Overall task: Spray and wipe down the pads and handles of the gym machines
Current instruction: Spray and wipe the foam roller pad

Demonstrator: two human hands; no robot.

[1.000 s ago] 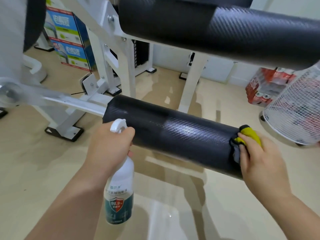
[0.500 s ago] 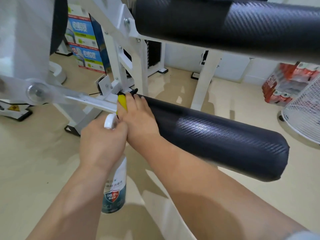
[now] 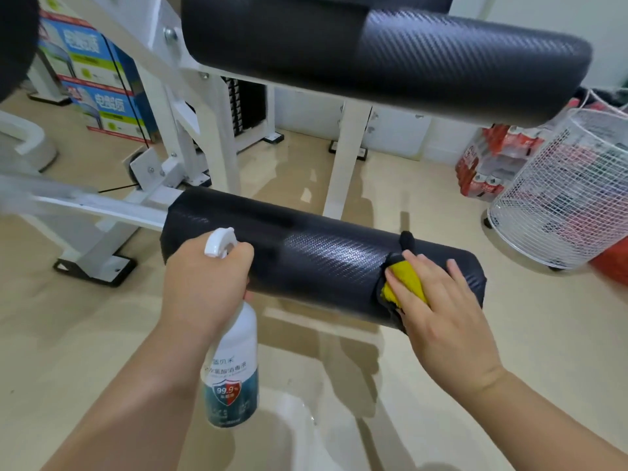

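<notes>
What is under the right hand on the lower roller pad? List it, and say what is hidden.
Under the right hand a yellow-and-black cloth lies pressed against the lower roller pad. Most of the cloth and the pad surface beneath it are covered.

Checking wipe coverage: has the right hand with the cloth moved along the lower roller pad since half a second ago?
Yes. The right hand and yellow cloth went from the lower roller pad's frame-side end to near its free end.

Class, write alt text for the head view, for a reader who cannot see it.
A person's right hand presses a yellow cloth on a black roller pad of a white gym machine, while the left hand holds a spray bottle beside it. A second pad hangs above; a wire basket stands at right.
</notes>
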